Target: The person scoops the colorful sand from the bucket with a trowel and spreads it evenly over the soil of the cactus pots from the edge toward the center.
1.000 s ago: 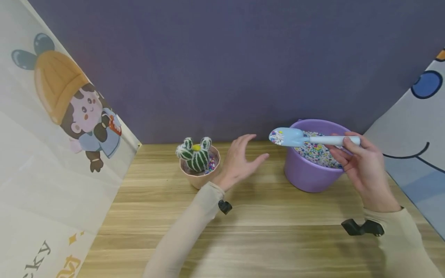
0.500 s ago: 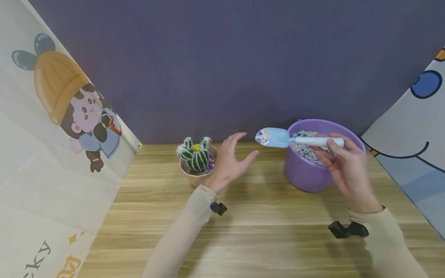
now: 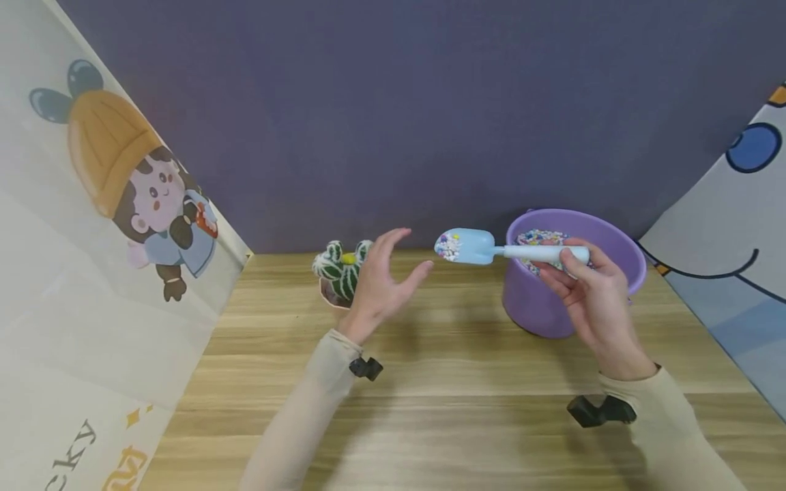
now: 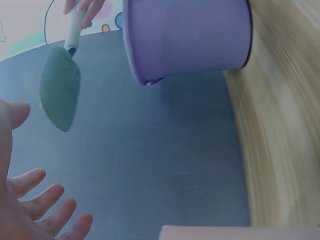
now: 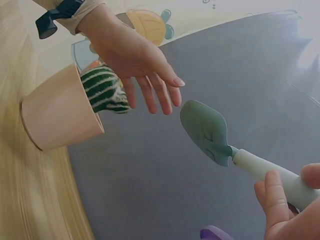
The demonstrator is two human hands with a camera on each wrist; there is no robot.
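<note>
My right hand (image 3: 592, 296) holds the pale handle of a light blue trowel (image 3: 471, 246), the thumb on top and fingers underneath. Small multicoloured pellets (image 3: 450, 247) lie at the tip of its blade. Behind the handle stands a purple bucket (image 3: 534, 303) with more such pellets inside, partly covered by the hand. My left hand (image 3: 382, 283) hovers with fingers spread and nothing in them, between the trowel tip and a potted knitted cactus (image 3: 331, 269). In the right wrist view the cactus leans out of a pale pink pot (image 5: 60, 110), apart from the left hand.
A wood-grain table (image 3: 430, 402) bears the pot and bucket. A dark blue-grey panel (image 3: 393, 123) rises at the back. Printed cartoon panels flank it, a white one (image 3: 55, 239) at the left and another (image 3: 718, 225) at the right.
The right hand has carried the trowel leftward from over the bucket, its pellets still on the blade. The left hand has drifted left and now covers part of the cactus and pot.
</note>
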